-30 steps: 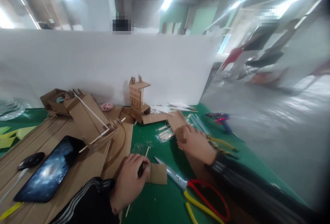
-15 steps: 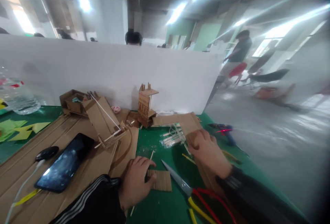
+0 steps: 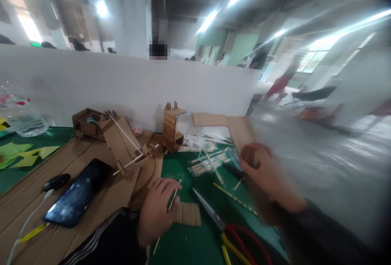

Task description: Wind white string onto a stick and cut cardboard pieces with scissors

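My right hand [image 3: 262, 169] is closed on a long L-shaped piece of cardboard [image 3: 241, 128], holding it above the table's right side. Motion blurs the hand and the lower part of the cardboard. My left hand [image 3: 159, 208] rests low, fingers bent, a gap between thumb and forefinger. A thin wooden stick [image 3: 172, 200] shows in that gap and reappears below the palm. By the thumb lies a small cardboard rectangle [image 3: 190, 214]; whether the thumb presses on it is unclear. Scissors [image 3: 210, 212] with red and yellow handles lie between my hands, blades half under nothing, pointing away.
Bundled sticks in clear wrap [image 3: 207, 163] and a patterned yellow stick [image 3: 235, 198] lie on the green table. Cardboard models [image 3: 172, 128] stand by the white partition [image 3: 122, 82]. Left are a phone [image 3: 77, 191], a black mouse-like device [image 3: 56, 181], paper scraps and a bottle [image 3: 26, 114].
My right hand has lifted the L-shaped cardboard and moved it right, uncovering more of the wrapped sticks and the patterned stick. My left hand has barely shifted.
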Motion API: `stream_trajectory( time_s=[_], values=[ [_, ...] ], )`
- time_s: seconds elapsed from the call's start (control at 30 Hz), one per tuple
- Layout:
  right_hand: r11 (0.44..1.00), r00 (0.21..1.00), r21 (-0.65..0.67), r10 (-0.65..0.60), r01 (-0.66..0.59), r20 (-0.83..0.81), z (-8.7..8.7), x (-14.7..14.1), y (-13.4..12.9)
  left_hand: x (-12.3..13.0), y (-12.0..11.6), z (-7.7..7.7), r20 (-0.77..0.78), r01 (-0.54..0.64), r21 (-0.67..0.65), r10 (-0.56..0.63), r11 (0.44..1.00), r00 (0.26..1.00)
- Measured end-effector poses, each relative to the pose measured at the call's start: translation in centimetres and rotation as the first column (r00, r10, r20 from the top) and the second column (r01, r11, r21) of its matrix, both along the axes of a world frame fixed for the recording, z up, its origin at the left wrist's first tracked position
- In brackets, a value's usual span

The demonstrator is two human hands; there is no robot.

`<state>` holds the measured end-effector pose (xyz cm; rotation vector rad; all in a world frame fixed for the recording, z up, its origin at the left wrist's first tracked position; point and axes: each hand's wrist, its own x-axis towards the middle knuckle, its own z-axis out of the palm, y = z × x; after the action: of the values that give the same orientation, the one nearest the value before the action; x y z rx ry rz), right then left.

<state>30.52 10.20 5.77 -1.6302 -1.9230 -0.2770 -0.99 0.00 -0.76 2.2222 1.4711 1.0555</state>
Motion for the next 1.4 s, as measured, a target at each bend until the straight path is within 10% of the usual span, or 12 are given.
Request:
stream_trajectory(
  time_s=[0.13, 0.3, 0.47, 0.8, 1.13, 1.4],
  values=[
    [0.998, 0.988, -0.039, 0.044, -0.050, -0.148, 2.7, 0.0, -0.9, -2.1, -1.2, 2.8, -0.110, -0.056, 0.314, 0.095, 0.948, 0.989],
    [0.924, 0.877, -0.280, 0.104, -0.260, -0.469, 5.0, -0.3, -2.8, -7.7, -2.1, 4.1, 0.060, -0.488, 0.572, 0.560, 0.659, 0.826],
    [0.913, 0.871, -0.247, 0.186, -0.324, -0.455, 5.0, -0.9, -5.0, -10.9, -0.8, 2.5, -0.062, -0.531, 0.318, 0.576, 0.786, 0.815],
    [0.986, 0.985, -0.008, 0.167, -0.167, 0.041, 3.3, 0.7, -10.3, -9.0, 3.9, 2.9, -0.307, -0.373, 0.376, 0.493, 0.849, 0.814],
    [0.981, 0.973, 0.139, 0.103, -0.133, 0.205, 1.3, -1.3, -9.9, -5.3, 7.2, 3.5, -0.289, -0.227, 0.092, 0.244, 0.970, 0.926],
    [0.991, 0.959, 0.012, 0.128, -0.136, 0.254, -0.6, -3.3, -8.7, -3.8, 6.8, 3.3, -0.232, -0.171, -0.063, 0.152, 0.983, 0.961]
  ],
)
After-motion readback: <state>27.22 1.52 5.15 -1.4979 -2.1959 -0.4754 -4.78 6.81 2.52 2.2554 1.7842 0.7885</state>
